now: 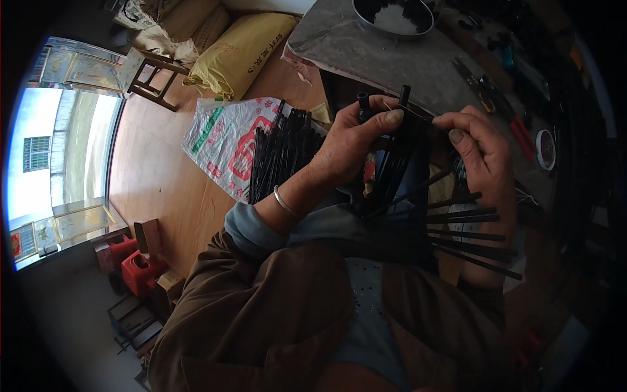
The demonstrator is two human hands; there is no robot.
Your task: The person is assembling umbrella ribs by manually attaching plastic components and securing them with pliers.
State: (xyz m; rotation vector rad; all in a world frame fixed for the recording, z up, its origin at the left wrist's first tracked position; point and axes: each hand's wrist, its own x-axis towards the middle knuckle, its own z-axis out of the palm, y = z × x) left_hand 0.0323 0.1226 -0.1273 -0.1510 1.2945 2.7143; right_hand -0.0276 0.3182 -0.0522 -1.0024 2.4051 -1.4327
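Note:
My left hand, a bracelet at its wrist, is closed, thumb against the fingers. A slim black tube with a flared end sticks up from its grip. Beside the thumb stands a second black rod; whether the hand grips it too is unclear. My right hand pinches a thin, needle-like strip that stretches toward the left thumb. Below the hands, several black rods fan out to the right across my lap. Their left ends are hidden in the dark.
Many black rods lie on a printed white sack at the left. The grey table ahead bears a metal bowl of white material and red-handled pliers. A yellow sack and red stools stand farther left.

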